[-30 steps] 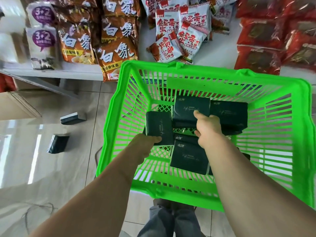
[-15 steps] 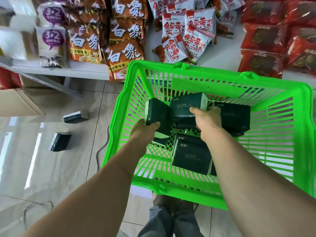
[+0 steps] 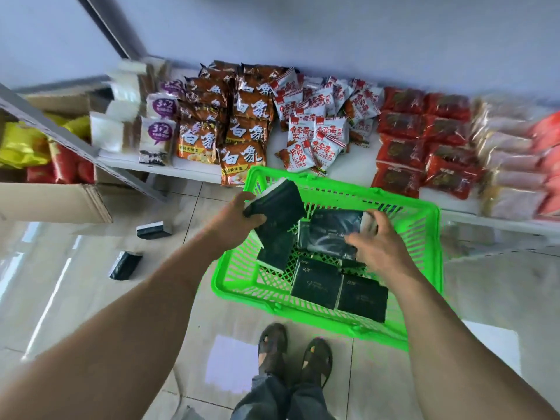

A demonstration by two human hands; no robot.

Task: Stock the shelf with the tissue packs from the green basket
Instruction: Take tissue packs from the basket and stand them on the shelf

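Both our hands now lift dark tissue packs clear of the green basket (image 3: 424,234).

Half a second ago both grips were down among the packs; now our left hand (image 3: 235,221) has risen, its grip closed on what looks like two dark tissue packs (image 3: 277,221) tilted above the basket's left rim, while our right hand (image 3: 380,247) grips another pack (image 3: 328,234) at its right end, just above the basket floor. Below and right of that grip, two more packs (image 3: 339,287) lie flat in the basket. Ahead of both grips the shelf (image 3: 357,169) shows bare space beside the white snack bags (image 3: 315,137), so placing likely comes next.
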